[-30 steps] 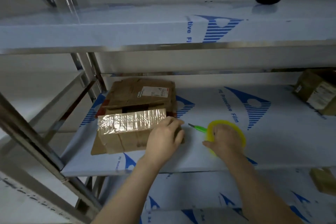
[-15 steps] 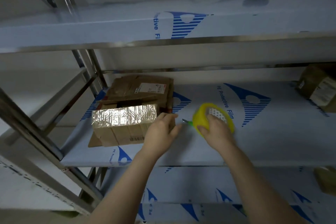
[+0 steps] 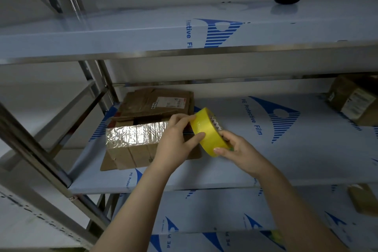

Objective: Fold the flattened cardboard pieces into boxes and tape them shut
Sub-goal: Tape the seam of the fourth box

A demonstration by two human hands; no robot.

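Both hands hold the yellow tape roll (image 3: 206,135) up off the middle shelf (image 3: 286,159), just right of the cardboard box (image 3: 135,149). The right hand (image 3: 235,149) curls its fingers around the low end of the roll. The left hand (image 3: 173,143) pinches the roll's outer band, with the thumb on the yellow face and the fingers at the top edge.

The box sits on the left part of the shelf, near the front edge. It has shiny tape across its top, and a flap sticks out flat under it. Flat cardboard pieces (image 3: 155,102) lie behind it, by the back edge.

To the right of the hands the shelf is wide and bare as far as a brown box (image 3: 356,100) in the back corner. The top shelf's edge (image 3: 184,52) hangs over everything. A slanted metal post (image 3: 30,145) stands close on the left.
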